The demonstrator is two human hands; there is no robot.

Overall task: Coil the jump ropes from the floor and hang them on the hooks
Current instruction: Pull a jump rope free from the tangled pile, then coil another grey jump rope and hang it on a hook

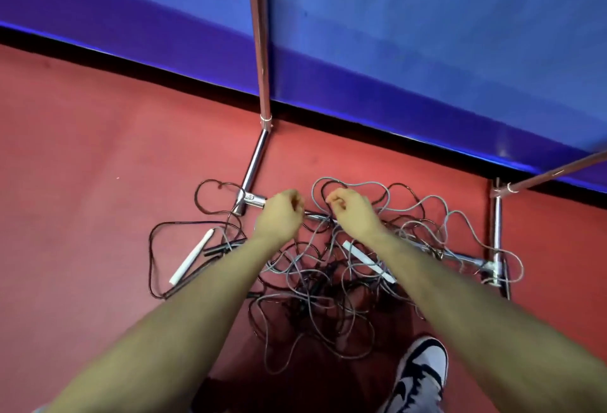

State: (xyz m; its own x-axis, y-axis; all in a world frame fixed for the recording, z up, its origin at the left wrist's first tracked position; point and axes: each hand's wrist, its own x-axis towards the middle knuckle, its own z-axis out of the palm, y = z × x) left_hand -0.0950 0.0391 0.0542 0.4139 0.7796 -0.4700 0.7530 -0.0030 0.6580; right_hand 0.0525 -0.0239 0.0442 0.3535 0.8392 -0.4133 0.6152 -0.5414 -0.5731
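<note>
Your left hand (279, 215) and right hand (353, 212) hover close together with fingers curled, whether pinching cord you cannot tell, above the tangled jump ropes (328, 281) heaped on the red floor (98, 150) across the rack's chrome base bar (460, 258).

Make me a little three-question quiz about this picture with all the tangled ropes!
1. True or false: the jump ropes lie neatly coiled on the red floor.
2. Which colour is the handle lying left of the left hand? A) white B) green C) yellow
3. Fill in: the ropes are draped over the base of a shiny metal ____.

Key:
1. False; they lie in a tangled heap.
2. A, white.
3. Rack; its chrome bars run under the tangle, and both the left hand and the right hand reach out above it with curled fingers.
</note>
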